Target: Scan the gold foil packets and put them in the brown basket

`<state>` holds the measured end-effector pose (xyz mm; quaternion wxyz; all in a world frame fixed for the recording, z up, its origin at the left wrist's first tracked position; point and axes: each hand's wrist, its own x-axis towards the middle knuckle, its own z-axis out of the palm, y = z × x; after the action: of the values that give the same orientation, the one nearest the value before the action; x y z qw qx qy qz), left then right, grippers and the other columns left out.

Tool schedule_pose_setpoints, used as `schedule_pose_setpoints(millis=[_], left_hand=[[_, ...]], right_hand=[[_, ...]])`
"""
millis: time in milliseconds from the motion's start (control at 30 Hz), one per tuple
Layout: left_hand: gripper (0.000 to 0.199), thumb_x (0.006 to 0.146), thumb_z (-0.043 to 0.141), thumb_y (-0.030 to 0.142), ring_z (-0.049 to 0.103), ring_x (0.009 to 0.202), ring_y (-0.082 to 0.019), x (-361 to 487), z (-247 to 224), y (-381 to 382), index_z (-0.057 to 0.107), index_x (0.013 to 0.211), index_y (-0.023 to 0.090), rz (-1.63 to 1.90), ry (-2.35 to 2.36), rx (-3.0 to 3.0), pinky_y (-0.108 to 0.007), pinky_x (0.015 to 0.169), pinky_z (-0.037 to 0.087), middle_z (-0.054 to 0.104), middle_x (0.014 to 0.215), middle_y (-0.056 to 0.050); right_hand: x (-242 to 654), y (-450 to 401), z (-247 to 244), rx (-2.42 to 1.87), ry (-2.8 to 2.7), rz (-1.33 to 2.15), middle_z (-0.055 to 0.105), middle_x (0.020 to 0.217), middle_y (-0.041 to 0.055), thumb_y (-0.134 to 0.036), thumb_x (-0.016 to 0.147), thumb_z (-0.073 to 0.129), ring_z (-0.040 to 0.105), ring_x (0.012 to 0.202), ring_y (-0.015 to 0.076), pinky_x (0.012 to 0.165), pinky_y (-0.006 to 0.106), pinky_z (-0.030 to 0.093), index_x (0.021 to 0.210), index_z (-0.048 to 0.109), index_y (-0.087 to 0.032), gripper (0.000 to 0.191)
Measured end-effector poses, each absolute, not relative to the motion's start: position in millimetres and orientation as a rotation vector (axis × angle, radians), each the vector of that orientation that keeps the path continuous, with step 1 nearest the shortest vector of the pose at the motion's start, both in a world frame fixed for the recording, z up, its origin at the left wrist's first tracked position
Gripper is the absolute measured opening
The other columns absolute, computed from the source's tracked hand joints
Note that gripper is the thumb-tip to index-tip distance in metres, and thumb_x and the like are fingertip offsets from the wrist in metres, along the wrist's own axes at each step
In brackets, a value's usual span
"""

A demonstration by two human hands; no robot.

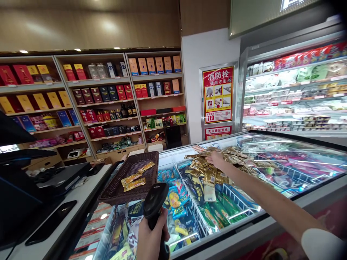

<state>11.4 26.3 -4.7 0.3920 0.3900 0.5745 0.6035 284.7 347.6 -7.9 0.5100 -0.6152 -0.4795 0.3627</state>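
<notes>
My left hand point(152, 234) is wrapped round the handle of a black handheld scanner point(156, 200) at the bottom centre. At the end of my outstretched arm, my right hand point(215, 159) rests at a heap of gold packets point(210, 175) on the freezer's glass top; its fingertips are too small and covered to make out. A brown woven basket point(114, 189) stands left of the heap, with three gold-orange packets point(135, 184) lying in it. Under the glass are wire-divided bins of coloured ice-cream packs point(176, 195).
On the left a counter point(62, 216) carries a black phone point(51, 222) and dark till equipment. Shelves point(99, 79) of boxed bottles line the back wall. A red fire-hydrant sign point(217, 94) hangs at the centre; a lit open cooler point(295, 90) stands at the right.
</notes>
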Motion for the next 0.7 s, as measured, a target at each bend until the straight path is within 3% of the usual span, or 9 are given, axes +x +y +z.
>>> schedule_pose_setpoints(millis=[267, 700], left_hand=[[0.062, 0.059, 0.086, 0.07, 0.048, 0.042, -0.013, 3, -7, 15, 0.067, 0.078, 0.014, 1.634, 1.472, 0.876, -0.025, 0.045, 0.037, 0.053, 0.048, 0.001], [0.056, 0.061, 0.089, 0.063, 0.049, 0.041, -0.012, -19, -11, 3, 0.068, 0.079, 0.015, 1.635, 1.474, 0.748, -0.024, 0.045, 0.041, 0.051, 0.049, 0.003]], right_hand=[[179, 305, -53, -1.388, -1.491, 1.145, 0.07, 0.121, 0.0092, -0.035, 0.102, 0.066, 0.072, 0.097, 0.0218, 0.083, 0.041, 0.063, 0.127, 0.065, -0.016, 0.031], [-45, 297, -34, -0.923, -2.709, 0.5, 0.064, 0.137, 0.0119, -0.035, 0.1, 0.069, 0.066, 0.119, 0.0288, 0.099, 0.052, 0.056, 0.133, 0.064, -0.018, 0.038]])
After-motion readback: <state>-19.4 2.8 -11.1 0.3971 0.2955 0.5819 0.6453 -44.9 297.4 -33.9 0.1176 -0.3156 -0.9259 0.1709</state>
